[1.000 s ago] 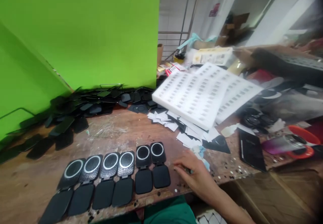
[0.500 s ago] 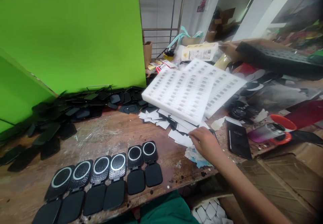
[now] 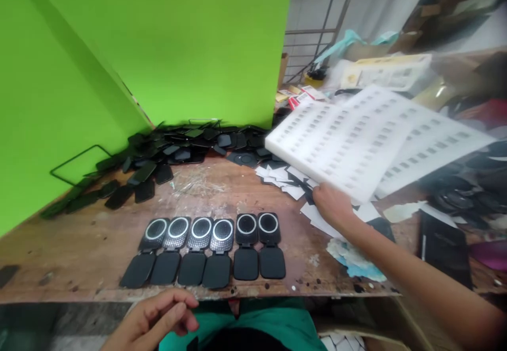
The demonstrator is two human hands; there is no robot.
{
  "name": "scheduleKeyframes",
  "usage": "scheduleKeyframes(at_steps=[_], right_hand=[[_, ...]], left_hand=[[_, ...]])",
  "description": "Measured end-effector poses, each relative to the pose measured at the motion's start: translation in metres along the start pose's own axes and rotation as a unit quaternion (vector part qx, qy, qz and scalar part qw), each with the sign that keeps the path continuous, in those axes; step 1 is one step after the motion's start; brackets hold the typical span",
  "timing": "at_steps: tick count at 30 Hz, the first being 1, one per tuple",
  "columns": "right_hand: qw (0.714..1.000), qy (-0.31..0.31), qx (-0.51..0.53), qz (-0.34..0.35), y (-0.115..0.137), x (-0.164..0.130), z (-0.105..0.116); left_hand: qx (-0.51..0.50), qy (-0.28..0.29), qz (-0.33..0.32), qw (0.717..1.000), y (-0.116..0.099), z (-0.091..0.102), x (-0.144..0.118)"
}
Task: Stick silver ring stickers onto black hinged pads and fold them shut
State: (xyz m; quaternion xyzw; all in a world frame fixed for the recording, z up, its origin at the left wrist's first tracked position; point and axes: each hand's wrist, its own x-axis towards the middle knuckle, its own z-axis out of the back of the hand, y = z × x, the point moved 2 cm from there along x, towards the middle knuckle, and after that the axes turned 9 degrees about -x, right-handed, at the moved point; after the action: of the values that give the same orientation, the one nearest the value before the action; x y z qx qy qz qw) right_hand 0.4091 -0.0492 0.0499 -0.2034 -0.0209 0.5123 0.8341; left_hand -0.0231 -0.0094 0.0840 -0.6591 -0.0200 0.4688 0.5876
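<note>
Green wall [image 3: 178, 50] behind the table [image 3: 79, 250]; left hand [image 3: 158, 316], half-curled, hangs before six stands [image 3: 200, 242]; right hand [image 3: 331, 207] at white cards [image 3: 319, 223], grip unclear.

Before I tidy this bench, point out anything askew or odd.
The white slips look messy: they lie scattered at odd angles by the white panel, unlike the ringed black pieces set in a row. A crumpled bluish scrap lies nearby.
</note>
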Motion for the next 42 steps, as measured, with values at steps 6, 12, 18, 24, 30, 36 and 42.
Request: scheduleKeyframes(at_steps=[6,12,18,24,30,36,42], right_hand=[[0.999,0.022,-0.039,0.004,0.003,0.000,0.004],[0.998,0.028,-0.056,-0.003,0.004,0.009,0.006],[0.999,-0.001,-0.052,0.002,0.013,-0.016,0.030],[0.936,-0.232,0.254,-0.077,0.001,-0.063,0.054],[0.679,-0.044,0.730,-0.070,0.028,-0.067,0.037],[0.601,0.082,0.795,-0.014,0.078,-0.073,0.039],[0.767,-0.164,0.620,0.020,0.087,-0.071,0.050]], left_hand=[[-0.051,-0.009,-0.037,0.998,-0.014,-0.007,0.010],[-0.122,0.022,-0.069,0.990,-0.028,-0.024,0.032],[-0.159,0.049,-0.081,0.983,-0.038,-0.046,0.051],[-0.207,0.021,-0.101,0.973,-0.050,-0.065,0.076],[-0.291,-0.012,-0.133,0.947,-0.070,-0.083,0.095],[-0.316,-0.054,-0.138,0.937,-0.078,-0.076,0.101],[-0.346,-0.063,-0.119,0.928,-0.068,-0.066,0.100]])
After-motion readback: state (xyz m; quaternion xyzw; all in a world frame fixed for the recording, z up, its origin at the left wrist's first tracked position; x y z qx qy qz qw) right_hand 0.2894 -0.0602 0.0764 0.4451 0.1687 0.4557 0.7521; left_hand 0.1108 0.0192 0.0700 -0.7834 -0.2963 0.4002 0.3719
